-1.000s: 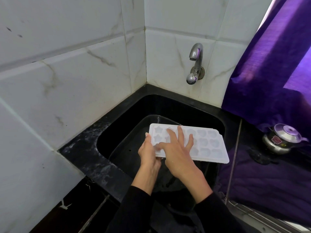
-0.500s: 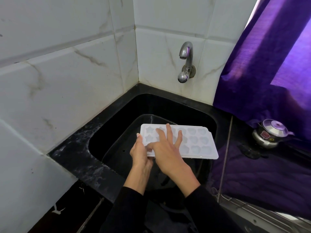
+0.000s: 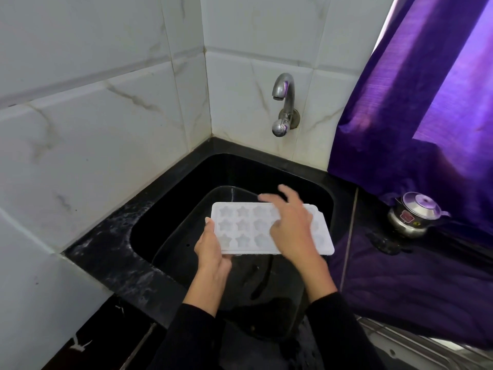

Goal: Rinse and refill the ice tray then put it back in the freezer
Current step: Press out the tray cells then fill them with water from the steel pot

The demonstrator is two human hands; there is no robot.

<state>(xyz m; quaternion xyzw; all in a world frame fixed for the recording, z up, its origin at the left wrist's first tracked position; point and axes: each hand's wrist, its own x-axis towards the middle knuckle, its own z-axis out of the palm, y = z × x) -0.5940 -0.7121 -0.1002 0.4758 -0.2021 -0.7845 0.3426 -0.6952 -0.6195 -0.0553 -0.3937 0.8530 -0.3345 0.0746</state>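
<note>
A white ice tray (image 3: 241, 228) with star-shaped cells is held level over the black sink (image 3: 173, 204). My left hand (image 3: 212, 249) grips the tray's near left corner from below and the side. Above the tray's right half, my right hand (image 3: 293, 225) hovers with fingers spread and blurred, holding nothing. The chrome tap (image 3: 284, 102) sticks out of the tiled wall above the sink's far edge; no water runs from it.
A dark tub (image 3: 186, 244) sits inside the sink beneath the tray. White marble tiles (image 3: 106, 129) close the left and back. A purple curtain (image 3: 426, 102) hangs at the right, with a small steel pot (image 3: 413, 217) on the purple-covered counter (image 3: 413, 284).
My right hand slid from the tray's left part to its right half and lifted off the cells. The view shifted so the tap and sink sit more central. The left hand kept its grip.
</note>
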